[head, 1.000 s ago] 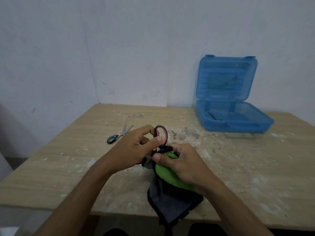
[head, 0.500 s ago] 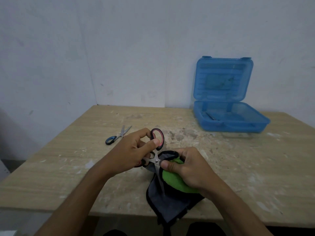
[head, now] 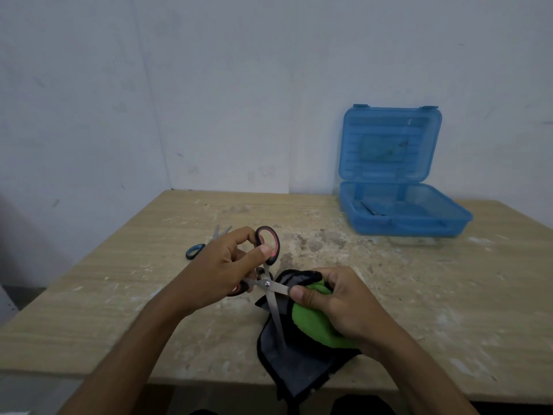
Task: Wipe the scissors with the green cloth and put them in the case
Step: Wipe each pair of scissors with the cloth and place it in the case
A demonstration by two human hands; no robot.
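Right now the left hand grips the handles of the splayed scissors while the right hand pinches one blade through the green cloth — a squeeze on the handles could nip those fingers.

Colours I see across my work table

Black-and-red scissors, green cloth with dark grey, black-edged reverse, translucent blue case, blue-handled scissors, pale streaked wooden table, white wall.
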